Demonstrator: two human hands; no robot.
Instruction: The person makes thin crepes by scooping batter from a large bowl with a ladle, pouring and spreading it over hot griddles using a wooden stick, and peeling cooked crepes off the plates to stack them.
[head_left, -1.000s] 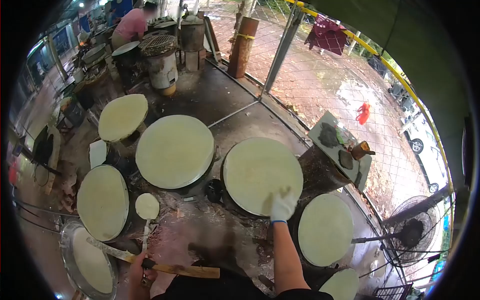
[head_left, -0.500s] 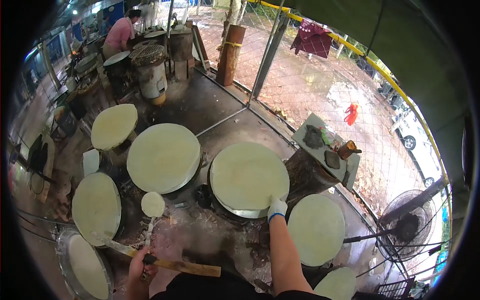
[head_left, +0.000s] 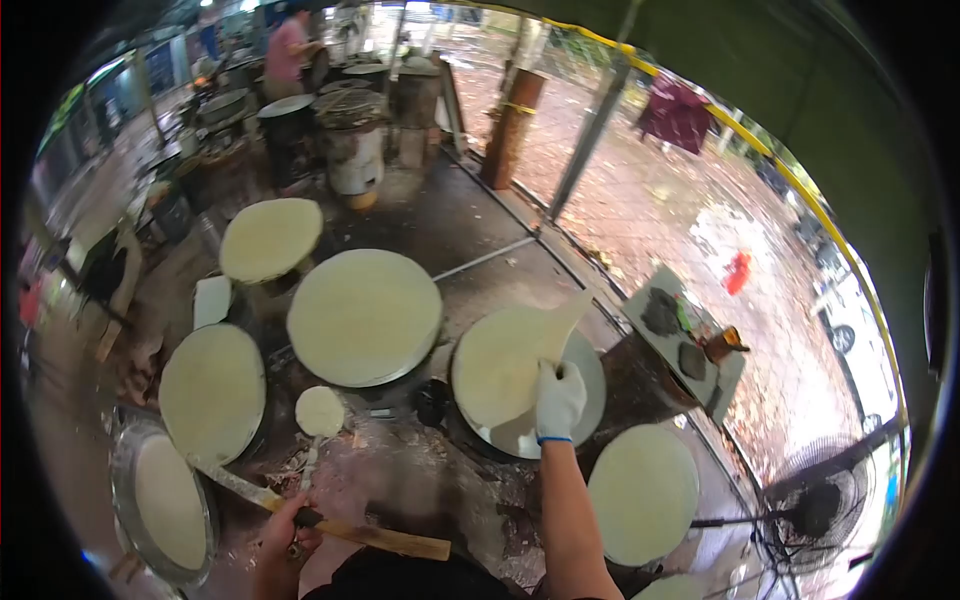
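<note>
My right hand (head_left: 560,402), in a white glove with a blue cuff, is closed on the edge of a thin pale sheet (head_left: 500,365). The sheet's right part is lifted and folded up, baring the grey surface of the round griddle (head_left: 587,385) beneath. My left hand (head_left: 290,530), bare, is wrapped round a long flat wooden stick (head_left: 385,540) with a pale coated end. Close above that hand is a ladle (head_left: 320,411) with a round pale head. Another covered griddle (head_left: 364,317) is left of the one being peeled.
More round pale-covered griddles stand at left (head_left: 212,393) and right (head_left: 643,495). A basin of pale batter (head_left: 170,500) is at lower left, a fan (head_left: 818,505) at lower right. A small board (head_left: 690,335) stands by the wire fence. A person in pink (head_left: 286,55) is at the back.
My right hand has gone from the sheet's lower right edge up over the griddle, lifting that side of the sheet. The left hand still holds the stick. The view has shifted.
</note>
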